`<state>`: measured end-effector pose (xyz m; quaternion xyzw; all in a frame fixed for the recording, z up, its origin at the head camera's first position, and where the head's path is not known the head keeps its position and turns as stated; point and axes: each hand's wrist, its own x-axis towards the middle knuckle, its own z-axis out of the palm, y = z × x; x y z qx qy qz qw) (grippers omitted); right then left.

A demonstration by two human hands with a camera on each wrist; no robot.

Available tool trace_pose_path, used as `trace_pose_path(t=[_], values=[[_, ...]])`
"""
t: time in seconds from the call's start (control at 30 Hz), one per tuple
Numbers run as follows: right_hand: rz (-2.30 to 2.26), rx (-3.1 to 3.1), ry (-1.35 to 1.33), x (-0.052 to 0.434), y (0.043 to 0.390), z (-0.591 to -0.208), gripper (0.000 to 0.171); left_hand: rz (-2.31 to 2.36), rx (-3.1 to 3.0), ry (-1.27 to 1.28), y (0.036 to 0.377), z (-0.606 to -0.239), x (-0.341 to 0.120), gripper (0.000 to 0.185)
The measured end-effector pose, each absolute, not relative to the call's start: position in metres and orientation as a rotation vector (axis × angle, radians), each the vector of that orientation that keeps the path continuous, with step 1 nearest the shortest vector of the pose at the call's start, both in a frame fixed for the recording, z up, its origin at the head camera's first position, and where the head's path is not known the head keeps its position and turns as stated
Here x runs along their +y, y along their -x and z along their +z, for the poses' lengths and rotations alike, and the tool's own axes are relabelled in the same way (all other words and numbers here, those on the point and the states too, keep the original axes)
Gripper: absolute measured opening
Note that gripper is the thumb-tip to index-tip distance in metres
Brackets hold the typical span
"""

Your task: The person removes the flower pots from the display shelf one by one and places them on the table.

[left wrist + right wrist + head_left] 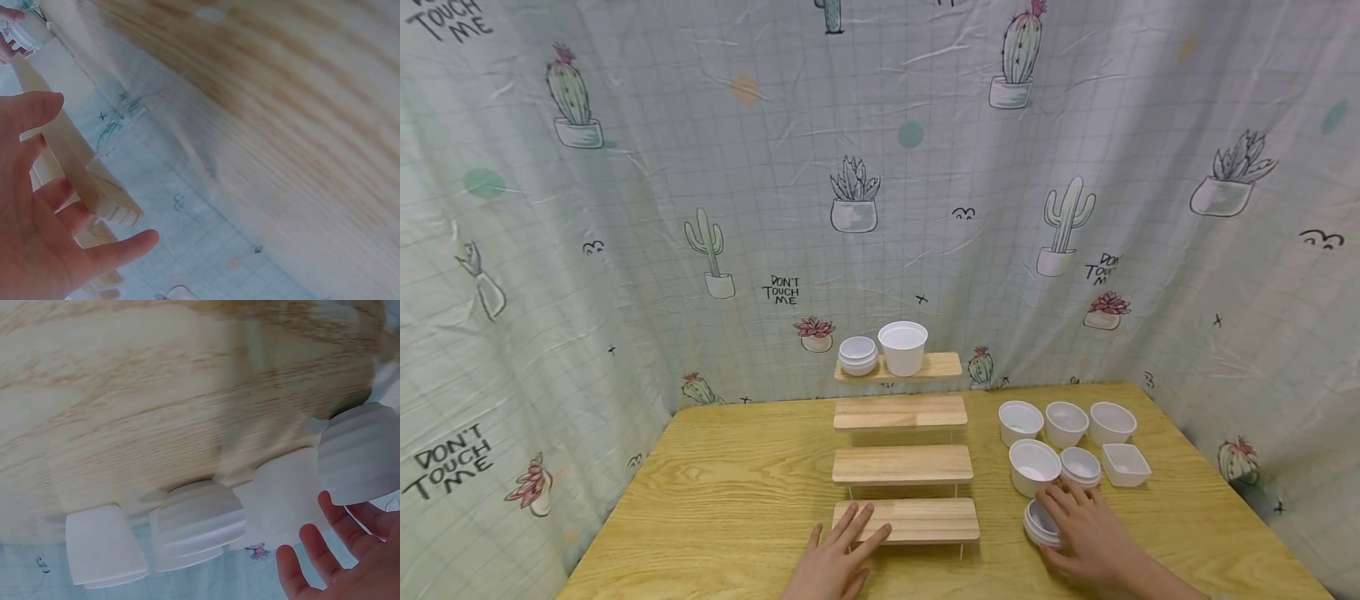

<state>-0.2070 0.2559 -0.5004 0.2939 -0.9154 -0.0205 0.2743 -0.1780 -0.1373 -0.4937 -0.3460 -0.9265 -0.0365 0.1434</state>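
My left hand (835, 557) has its fingers spread over the left end of the lowest wooden step (925, 521) of a small tiered stand. In the left wrist view its fingers (128, 249) lie beside the step's end (103, 200). My right hand (1086, 533) holds a small white ribbed bowl (1037, 523), thumb at the near side and fingers across the far side. From the right wrist, fingertips show right at the rim of this bowl (362, 453). Just beyond stand a white round cup (1028, 468) and another ribbed bowl (1081, 465).
On the stand's top step (943, 365) sit a ribbed bowl (858, 357) and a taller white cup (903, 350). A square container (1126, 467) and several round cups (1066, 425) stand at the right on the wooden table (737, 483). Cactus-print curtain (760, 183) surrounds the table.
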Motion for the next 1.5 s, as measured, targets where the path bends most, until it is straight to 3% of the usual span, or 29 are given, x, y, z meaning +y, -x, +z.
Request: trace_pose_path(t=[0.8, 1.17, 1.33, 1.5], values=[[-0.008, -2.444, -0.794, 0.257, 0.203, -0.500, 0.069, -0.121, -2.666, 0.999, 0.174, -0.493, -0.137, 0.062], [0.135, -2.262, -0.865, 0.250, 0.213, -0.467, 0.044, -0.100, -2.680, 0.986, 0.175, -0.493, -0.137, 0.064], [0.194, -2.211, -0.858, 0.242, 0.221, -0.451, 0.055, -0.106, -2.695, 0.980, 0.175, -0.491, -0.136, 0.064], [0.219, -2.168, -0.844, 0.237, 0.226, -0.436, 0.051, -0.119, -2.692, 0.981, 0.175, -0.489, -0.135, 0.064]])
